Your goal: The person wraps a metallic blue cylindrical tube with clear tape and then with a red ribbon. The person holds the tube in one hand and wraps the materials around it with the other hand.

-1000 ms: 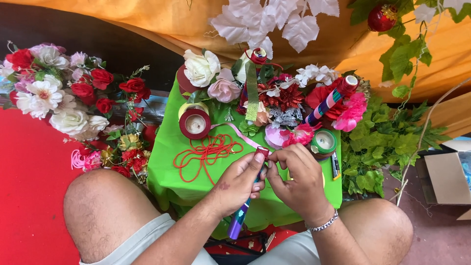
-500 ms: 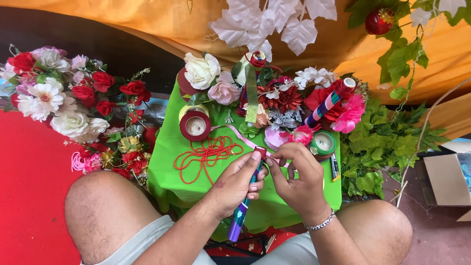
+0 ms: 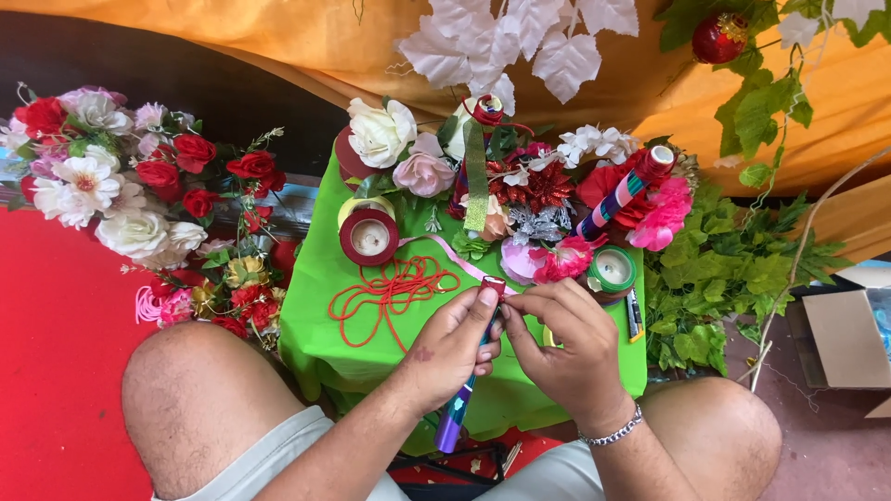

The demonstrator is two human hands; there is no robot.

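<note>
The left hand [image 3: 452, 348] is gripping a purple stick [image 3: 452, 419], fingers closed around it, thumb pressing its red-wrapped top. The right hand [image 3: 566, 345], touching the left, is pinching a pink ribbon [image 3: 444, 250] at that top. A red cord [image 3: 394, 288] is lying just beyond the left hand.

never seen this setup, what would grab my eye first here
Centre frame, the left hand and right hand pinch the top of a multicoloured wrapped stick over a bright green cloth. A loose red cord lies on it, and a bunch of artificial flowers sits far left.
</note>
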